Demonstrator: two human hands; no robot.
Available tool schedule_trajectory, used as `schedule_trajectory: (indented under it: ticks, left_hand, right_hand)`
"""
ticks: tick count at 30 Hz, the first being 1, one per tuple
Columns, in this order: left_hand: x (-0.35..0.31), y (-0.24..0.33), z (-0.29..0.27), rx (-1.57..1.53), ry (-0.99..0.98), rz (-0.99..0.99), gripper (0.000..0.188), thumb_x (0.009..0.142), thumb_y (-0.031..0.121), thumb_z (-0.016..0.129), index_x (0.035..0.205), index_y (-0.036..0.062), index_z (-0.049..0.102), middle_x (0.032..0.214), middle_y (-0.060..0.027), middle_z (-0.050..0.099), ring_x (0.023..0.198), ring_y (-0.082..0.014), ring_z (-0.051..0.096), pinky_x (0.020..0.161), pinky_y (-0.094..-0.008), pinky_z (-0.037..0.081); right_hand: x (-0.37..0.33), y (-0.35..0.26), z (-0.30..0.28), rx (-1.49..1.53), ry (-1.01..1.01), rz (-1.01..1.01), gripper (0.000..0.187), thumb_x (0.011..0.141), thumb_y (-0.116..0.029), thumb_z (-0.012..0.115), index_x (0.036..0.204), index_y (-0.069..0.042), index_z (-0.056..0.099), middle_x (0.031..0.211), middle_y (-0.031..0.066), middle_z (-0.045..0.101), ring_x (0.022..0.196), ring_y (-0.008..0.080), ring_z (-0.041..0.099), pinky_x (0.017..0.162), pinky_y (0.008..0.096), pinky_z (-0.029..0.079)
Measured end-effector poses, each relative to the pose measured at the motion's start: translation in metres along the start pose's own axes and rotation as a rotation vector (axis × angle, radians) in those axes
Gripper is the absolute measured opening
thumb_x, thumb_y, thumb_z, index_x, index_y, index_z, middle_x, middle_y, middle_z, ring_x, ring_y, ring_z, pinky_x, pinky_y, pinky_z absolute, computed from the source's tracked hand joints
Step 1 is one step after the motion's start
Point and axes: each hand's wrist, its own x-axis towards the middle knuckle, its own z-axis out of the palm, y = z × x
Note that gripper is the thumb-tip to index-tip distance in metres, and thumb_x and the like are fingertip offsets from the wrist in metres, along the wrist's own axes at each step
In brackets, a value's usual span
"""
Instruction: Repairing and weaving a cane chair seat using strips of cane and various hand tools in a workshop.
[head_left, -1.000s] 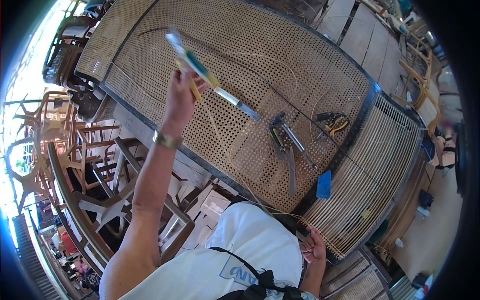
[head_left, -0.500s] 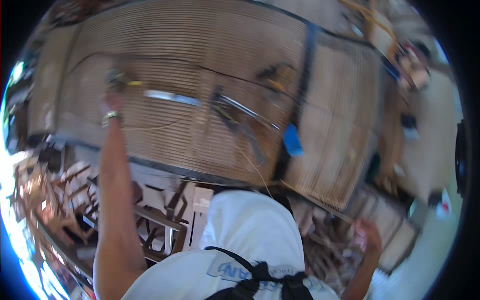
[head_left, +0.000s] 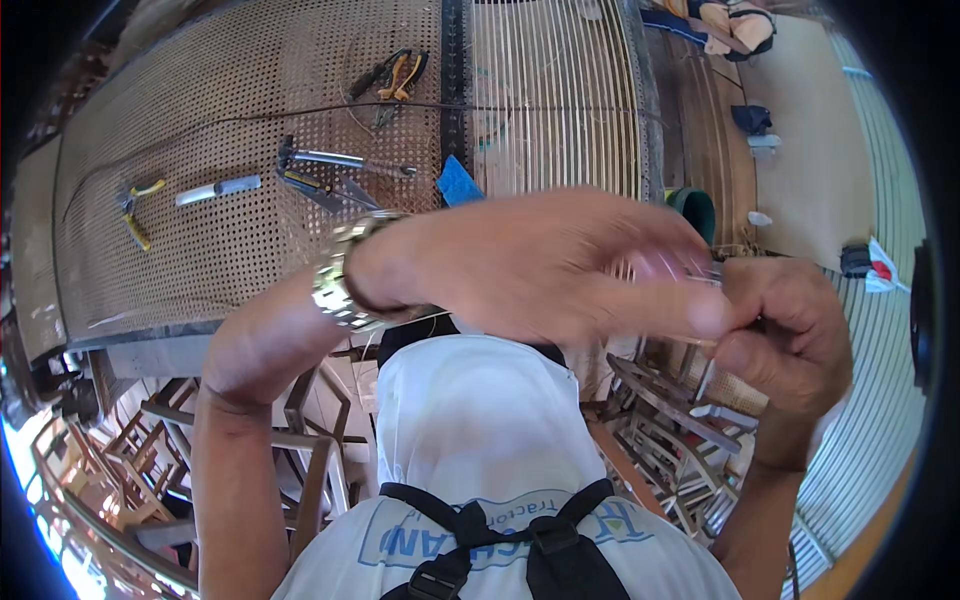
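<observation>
Two hands meet to the near right of the blue piece [head_left: 460,178], the loose thing closest to the left hand [head_left: 560,265]. The left hand is blurred, its bent fingers and thumb reaching to the right hand [head_left: 795,330]; whether they grip anything, I cannot tell. The right hand, farther right of the blue piece, has its fingers curled in toward the thumb; whether something is pinched there cannot be made out either. A gold watch [head_left: 345,275] circles the left wrist, to the near left of the blue piece.

The blue piece lies on the cane tabletop [head_left: 330,50], by the dark band [head_left: 455,70]. Left of it lies a hammer [head_left: 340,160], with a black-and-yellow tool just beside. Orange-handled pliers [head_left: 402,75] lie beyond it. Well to its left are a silver tool [head_left: 218,190] and, farther out, yellow-handled pliers [head_left: 148,188]. A green bucket [head_left: 704,216] stands to its right. Chair frames [head_left: 318,450] stand to its near left.
</observation>
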Motion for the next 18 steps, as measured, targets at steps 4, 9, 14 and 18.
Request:
schedule_trajectory:
  ticks: [4,9,14,18]
  left_hand:
    - [0.015,0.044,0.012,0.098,-0.272,-0.204,0.042,0.100,0.035,0.066,0.130,0.0050,0.063,0.094,-0.0055,0.070,0.071,-0.0126,0.066,0.067,-0.0233,0.056]
    - [-0.132,0.013,-0.035,0.000,0.596,-0.109,0.033,0.103,0.036,0.061,0.104,0.0028,0.064,0.090,-0.0047,0.060,0.080,-0.0143,0.060,0.072,-0.0295,0.052]
    - [-0.287,-0.036,-0.097,-0.382,0.669,-0.101,0.052,0.105,0.054,0.049,0.099,0.0048,0.066,0.083,-0.0032,0.063,0.086,-0.0134,0.062,0.069,-0.0286,0.050]
    - [-0.348,-0.060,-0.099,-0.168,1.048,-0.457,0.057,0.104,0.059,0.047,0.091,0.0075,0.067,0.079,-0.0036,0.063,0.082,-0.0151,0.063,0.066,-0.0303,0.048]
  right_hand:
    - [-0.077,0.065,-0.035,0.187,0.185,0.000,0.027,0.088,-0.023,0.076,0.077,-0.004,0.060,0.070,-0.0009,0.052,0.060,0.0105,0.044,0.056,0.0266,0.032]
    - [-0.227,0.265,-0.134,0.380,0.307,0.280,0.026,0.091,-0.025,0.075,0.081,-0.008,0.059,0.075,-0.0032,0.050,0.069,0.0068,0.044,0.063,0.0237,0.033]
    - [-0.344,0.438,-0.193,0.245,0.340,0.584,0.015,0.091,-0.016,0.070,0.081,-0.008,0.061,0.073,-0.0044,0.052,0.068,0.0059,0.047,0.062,0.0232,0.036]
    - [-0.281,0.399,-0.155,0.137,0.182,0.570,0.014,0.090,-0.016,0.071,0.083,-0.006,0.064,0.076,-0.0037,0.054,0.070,0.0059,0.048,0.064,0.0235,0.039]
